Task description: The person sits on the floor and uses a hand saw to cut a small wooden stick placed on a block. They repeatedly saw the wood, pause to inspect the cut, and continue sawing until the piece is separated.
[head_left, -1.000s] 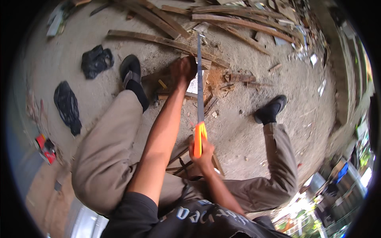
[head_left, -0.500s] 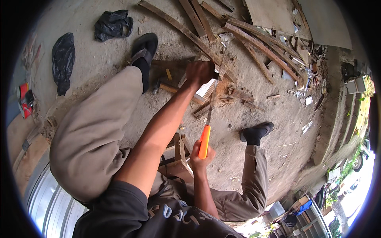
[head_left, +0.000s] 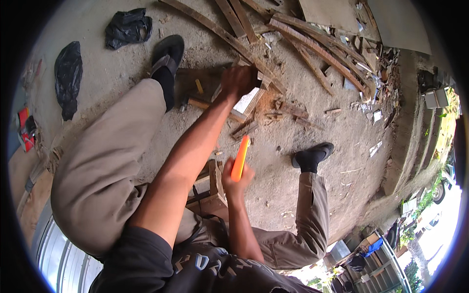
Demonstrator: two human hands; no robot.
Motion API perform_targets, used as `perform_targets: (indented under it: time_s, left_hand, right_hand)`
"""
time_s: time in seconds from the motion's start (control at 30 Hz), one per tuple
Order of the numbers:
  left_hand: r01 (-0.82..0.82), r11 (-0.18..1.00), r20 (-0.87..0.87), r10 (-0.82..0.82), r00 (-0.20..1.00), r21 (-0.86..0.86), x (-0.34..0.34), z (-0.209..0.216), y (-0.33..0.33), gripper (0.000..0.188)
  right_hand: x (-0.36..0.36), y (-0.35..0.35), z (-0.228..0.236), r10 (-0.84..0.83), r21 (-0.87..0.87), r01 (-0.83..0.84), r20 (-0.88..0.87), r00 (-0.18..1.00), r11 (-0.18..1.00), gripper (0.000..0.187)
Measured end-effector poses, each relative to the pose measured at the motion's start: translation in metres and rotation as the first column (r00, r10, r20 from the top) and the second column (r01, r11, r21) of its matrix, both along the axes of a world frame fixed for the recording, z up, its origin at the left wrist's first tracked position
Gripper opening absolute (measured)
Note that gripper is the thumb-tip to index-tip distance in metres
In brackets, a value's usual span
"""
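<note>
My right hand (head_left: 238, 177) is closed around the orange handle (head_left: 240, 158) of a handsaw, low in front of my body. The saw's blade barely shows now; earlier it reached from the handle to the wood. Further ahead, my left hand (head_left: 239, 82) is wrapped around a piece of wood (head_left: 264, 80), whose cut end sticks out to the right of the knuckles. Beneath that hand lies a pale, white-faced board (head_left: 245, 101), partly hidden by my wrist. Reddish sawdust (head_left: 266, 101) is spread on the ground beside the wood.
Long wooden strips (head_left: 317, 49) lie piled at the far right, with scrap along a concrete step (head_left: 413, 122). Short offcuts (head_left: 293, 109) lie near the sawdust. Two black plastic bags (head_left: 67, 78) are at the left. A small wooden frame (head_left: 211, 188) stands near my legs.
The saw blade, earlier seen against the wood, no longer shows clearly. My right hand and the orange handle have shifted slightly up and left in the picture, as has the whole scene.
</note>
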State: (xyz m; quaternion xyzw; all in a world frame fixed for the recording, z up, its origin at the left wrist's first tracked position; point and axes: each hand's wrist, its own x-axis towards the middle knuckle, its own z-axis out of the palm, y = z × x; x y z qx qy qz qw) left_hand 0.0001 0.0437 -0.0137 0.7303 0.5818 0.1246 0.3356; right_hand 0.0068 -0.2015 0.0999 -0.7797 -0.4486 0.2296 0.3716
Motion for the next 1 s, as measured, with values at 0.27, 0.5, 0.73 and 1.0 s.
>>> perform_targets:
  time_s: [0.27,0.5,0.73,1.0]
  left_hand:
    - [-0.085,0.993,0.079,0.078,0.994,0.078,0.0,-0.005,0.001,0.039]
    - [-0.033,0.993,-0.016,0.035,0.999,0.113,0.008,-0.003,0.002,0.063]
    - [-0.102,0.987,0.103,0.09,0.991,0.125,-0.002,-0.012,0.0,0.058]
    - [0.053,0.999,-0.042,-0.053,0.998,0.008,0.005,0.0,0.001,0.056]
  right_hand:
    - [-0.003,-0.027,-0.007,0.161,-0.042,-0.16,0.03,0.986,0.986,0.017]
    - [0.012,0.072,-0.005,-0.029,0.032,0.032,-0.071,0.997,0.999,0.015]
    - [-0.005,-0.054,-0.003,0.089,0.126,-0.076,-0.096,0.991,0.989,0.011]
    - [0.013,0.081,-0.004,-0.109,-0.073,0.096,-0.209,0.972,0.993,0.007]
